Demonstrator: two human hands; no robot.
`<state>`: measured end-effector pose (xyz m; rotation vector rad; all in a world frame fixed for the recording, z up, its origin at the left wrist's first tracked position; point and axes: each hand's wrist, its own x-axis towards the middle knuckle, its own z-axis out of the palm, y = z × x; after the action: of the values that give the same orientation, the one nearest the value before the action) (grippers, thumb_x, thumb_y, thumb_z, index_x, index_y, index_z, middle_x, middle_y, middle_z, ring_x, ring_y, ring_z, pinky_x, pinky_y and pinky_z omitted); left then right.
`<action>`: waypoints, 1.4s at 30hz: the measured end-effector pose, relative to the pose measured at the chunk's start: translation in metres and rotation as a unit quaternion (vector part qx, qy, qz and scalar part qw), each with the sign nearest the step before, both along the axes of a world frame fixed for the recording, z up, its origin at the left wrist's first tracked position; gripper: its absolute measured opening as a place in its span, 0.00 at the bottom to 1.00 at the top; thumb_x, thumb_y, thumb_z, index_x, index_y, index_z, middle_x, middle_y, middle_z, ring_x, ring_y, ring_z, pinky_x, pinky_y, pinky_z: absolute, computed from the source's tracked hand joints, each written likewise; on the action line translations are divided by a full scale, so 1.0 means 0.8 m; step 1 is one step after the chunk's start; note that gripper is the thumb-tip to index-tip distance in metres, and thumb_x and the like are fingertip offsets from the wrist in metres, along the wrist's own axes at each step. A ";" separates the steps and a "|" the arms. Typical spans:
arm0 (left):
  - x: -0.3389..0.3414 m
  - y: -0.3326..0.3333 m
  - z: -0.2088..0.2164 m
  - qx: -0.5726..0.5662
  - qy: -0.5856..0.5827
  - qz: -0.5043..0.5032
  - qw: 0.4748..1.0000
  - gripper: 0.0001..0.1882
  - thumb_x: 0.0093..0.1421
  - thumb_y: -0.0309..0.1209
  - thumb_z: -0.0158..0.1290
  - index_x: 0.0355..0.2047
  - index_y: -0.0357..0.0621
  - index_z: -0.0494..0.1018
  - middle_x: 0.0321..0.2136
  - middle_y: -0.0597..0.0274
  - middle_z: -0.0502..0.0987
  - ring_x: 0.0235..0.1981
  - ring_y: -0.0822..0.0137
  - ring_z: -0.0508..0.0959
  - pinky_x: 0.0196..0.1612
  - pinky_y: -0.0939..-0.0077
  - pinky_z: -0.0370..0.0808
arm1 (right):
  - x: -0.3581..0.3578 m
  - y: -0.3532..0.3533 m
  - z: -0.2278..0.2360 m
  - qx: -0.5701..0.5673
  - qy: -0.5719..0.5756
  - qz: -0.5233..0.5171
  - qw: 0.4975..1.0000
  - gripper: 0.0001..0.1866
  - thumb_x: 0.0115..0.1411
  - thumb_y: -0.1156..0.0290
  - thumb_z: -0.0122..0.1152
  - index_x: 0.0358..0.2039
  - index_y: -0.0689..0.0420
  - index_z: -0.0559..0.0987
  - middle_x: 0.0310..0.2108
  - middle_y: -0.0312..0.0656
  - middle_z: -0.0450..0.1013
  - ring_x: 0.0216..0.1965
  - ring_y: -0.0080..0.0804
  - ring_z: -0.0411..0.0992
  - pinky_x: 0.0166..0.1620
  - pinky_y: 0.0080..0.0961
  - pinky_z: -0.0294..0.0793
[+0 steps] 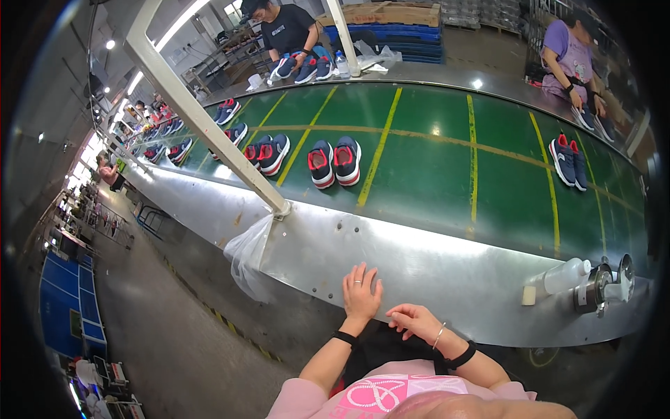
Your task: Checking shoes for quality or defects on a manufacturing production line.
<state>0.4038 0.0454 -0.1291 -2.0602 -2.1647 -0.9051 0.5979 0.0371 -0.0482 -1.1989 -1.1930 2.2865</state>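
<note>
My left hand (361, 293) rests at the near edge of the metal ledge (419, 269), fingers spread and a ring on one of them; nothing is in it. Beside it, to the right, my right hand (415, 321) hovers at the same edge with loosely bent fingers, apparently holding nothing. Past the ledge runs a green conveyor belt (440, 178) with yellow lines. Nearest to my hands on it is a pair of navy sneakers (334, 163) with red linings and white soles. Another navy pair (569, 164) lies on the belt at the right.
A white post (209, 119) rises from the ledge, with a clear plastic bag (250, 255) hanging by it. A white bottle (567, 276), a metal pot (594, 288) and a pale block (529, 295) stand at the right. Across the belt, two co-workers (287, 31) handle shoes.
</note>
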 end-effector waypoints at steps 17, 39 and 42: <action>0.016 -0.003 0.001 0.003 0.011 -0.005 1.000 0.19 0.59 0.35 0.56 0.50 0.47 0.75 0.58 0.53 0.69 0.60 0.49 0.66 0.62 0.51 0.61 | 0.017 -0.050 -0.080 0.039 -0.071 0.017 0.997 0.13 0.68 0.67 0.53 0.44 0.62 0.80 0.27 0.39 0.80 0.21 0.21 0.75 0.26 0.18 0.76; 0.039 -0.004 0.004 -0.003 0.023 -0.007 1.000 0.19 0.59 0.35 0.56 0.50 0.47 0.75 0.58 0.52 0.70 0.60 0.49 0.66 0.62 0.50 0.61 | 0.039 -0.051 -0.078 0.026 -0.054 0.008 0.998 0.13 0.68 0.67 0.53 0.45 0.62 0.80 0.26 0.38 0.79 0.20 0.19 0.74 0.24 0.17 0.75; 0.040 -0.003 0.003 -0.001 0.023 -0.007 1.000 0.19 0.59 0.35 0.56 0.50 0.47 0.75 0.58 0.52 0.70 0.60 0.49 0.66 0.62 0.50 0.61 | 0.040 -0.051 -0.080 0.029 -0.057 0.008 0.998 0.13 0.68 0.67 0.53 0.45 0.62 0.80 0.26 0.38 0.79 0.20 0.19 0.74 0.24 0.17 0.75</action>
<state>0.4361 0.0426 -0.1264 -2.0796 -2.1317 -0.8476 0.6302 -0.0039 -0.1122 -1.3173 -1.3030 2.2057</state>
